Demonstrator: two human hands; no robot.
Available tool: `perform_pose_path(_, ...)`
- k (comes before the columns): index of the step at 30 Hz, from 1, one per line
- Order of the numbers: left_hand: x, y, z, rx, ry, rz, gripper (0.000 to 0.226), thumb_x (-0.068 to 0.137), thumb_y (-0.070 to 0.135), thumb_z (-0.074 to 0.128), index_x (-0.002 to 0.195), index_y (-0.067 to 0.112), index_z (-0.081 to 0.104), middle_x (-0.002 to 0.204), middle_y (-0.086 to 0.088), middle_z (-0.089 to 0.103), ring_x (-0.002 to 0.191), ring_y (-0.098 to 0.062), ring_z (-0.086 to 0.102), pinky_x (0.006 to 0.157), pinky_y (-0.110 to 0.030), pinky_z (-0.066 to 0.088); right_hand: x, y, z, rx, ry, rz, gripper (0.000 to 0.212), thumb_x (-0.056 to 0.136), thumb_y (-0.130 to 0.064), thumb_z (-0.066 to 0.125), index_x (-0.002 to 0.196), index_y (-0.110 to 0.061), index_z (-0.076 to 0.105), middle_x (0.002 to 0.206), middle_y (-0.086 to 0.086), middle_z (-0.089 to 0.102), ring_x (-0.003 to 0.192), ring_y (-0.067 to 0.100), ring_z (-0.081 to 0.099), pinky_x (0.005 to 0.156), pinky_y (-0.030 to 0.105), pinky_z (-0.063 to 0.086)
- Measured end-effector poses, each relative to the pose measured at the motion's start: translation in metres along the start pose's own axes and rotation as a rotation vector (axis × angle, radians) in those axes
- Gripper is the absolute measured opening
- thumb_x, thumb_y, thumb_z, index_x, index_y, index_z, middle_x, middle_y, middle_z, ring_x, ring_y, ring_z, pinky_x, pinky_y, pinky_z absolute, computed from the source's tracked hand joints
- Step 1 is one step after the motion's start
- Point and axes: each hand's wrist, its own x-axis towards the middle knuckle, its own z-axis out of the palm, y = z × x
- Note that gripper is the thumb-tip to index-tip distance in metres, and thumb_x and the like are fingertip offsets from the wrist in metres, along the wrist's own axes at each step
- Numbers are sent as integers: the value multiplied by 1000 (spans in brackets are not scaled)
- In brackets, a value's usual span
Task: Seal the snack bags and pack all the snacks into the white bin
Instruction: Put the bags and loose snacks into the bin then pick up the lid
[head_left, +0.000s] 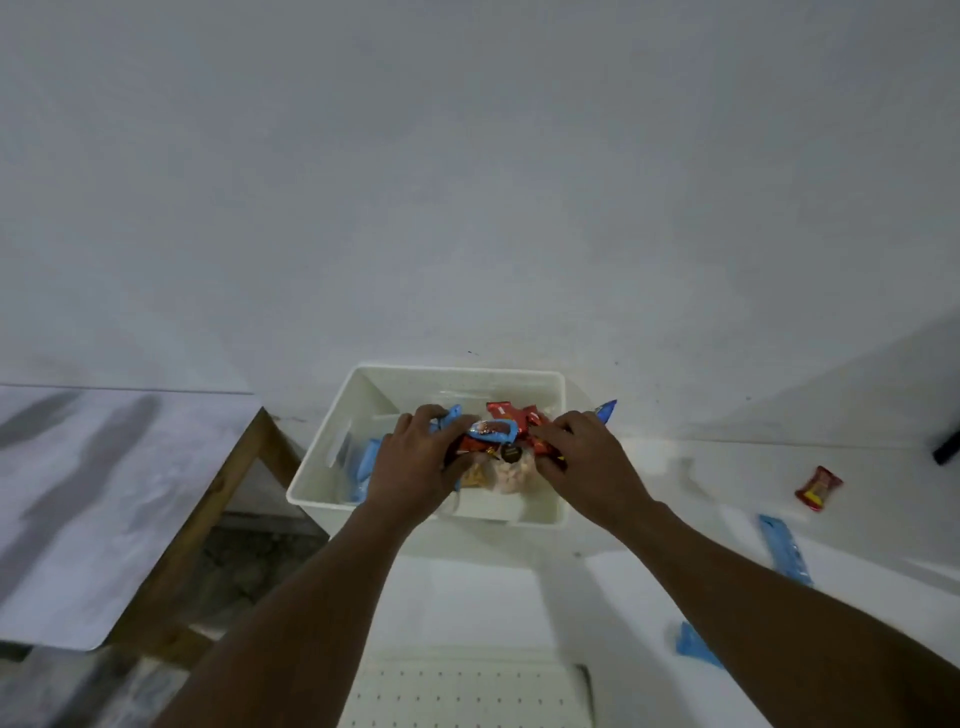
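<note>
White plastic rectangular bin (560, 395) sits near the left edge of the white surface (675, 467). Its far rim is close to the pale wall (467, 182), and its left corner is beside a gap that drops to the floor (244, 566). Both hands are over the bin's middle. The left hand (415, 462) curls its fingers round a bunch of red and blue snack wrappers (498, 434), and the right hand (582, 457) grips the same bunch from the other side.

Inside the bin, blue packets (370, 457) lie by the left wall and a clear bag of pale pieces (511, 475) sits under the bunch. A blue-tipped packet (607, 410) pokes out just beyond the right rim.

To the right the surface lies open. On it are a small red packet (818, 488), a long blue packet (784, 551) and another blue packet (693, 644) half hidden by the right forearm, all well apart from the bin. A white perforated panel (467, 691) lies at the near edge. Across the gap stands a wooden-framed table under a white sheet (104, 493).
</note>
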Motion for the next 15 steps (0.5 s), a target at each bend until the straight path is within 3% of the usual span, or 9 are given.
perform_pose_path(6, -2, -50, 29, -115, -295, -64, 49, 84, 58, 63, 130, 42, 57, 117, -2, 60, 109, -26, 55, 87, -42, 51, 14, -21, 64, 4, -225, 85, 27, 85, -24, 58, 109, -18, 69, 91, 4, 57, 91, 24, 55, 70, 29, 40)
perform_pose_path(10, 9, -58, 55, -275, -446, -69, 36, 85, 47, 67, 120, 39, 66, 93, 3, 66, 94, -22, 65, 76, -32, 51, 28, -21, 79, 14, -385, 89, 27, 83, -30, 63, 108, -27, 72, 97, 2, 66, 91, 20, 60, 75, 33, 51)
perform_pose_path(12, 13, -60, 66, -327, -505, -109, 37, 86, 43, 67, 122, 35, 66, 101, 2, 71, 94, -17, 65, 74, -27, 46, 32, -22, 82, 21, -412, 126, 24, 81, -28, 67, 104, -29, 74, 98, -2, 70, 89, 17, 63, 74, 29, 52)
perform_pose_path(15, 14, -57, 77, -360, -533, -130, 43, 87, 40, 68, 128, 29, 63, 124, -1, 68, 105, -18, 64, 87, -33, 52, 32, -19, 84, 24, -375, 205, 21, 83, -23, 65, 102, -20, 74, 101, 1, 72, 94, 21, 64, 78, 31, 49)
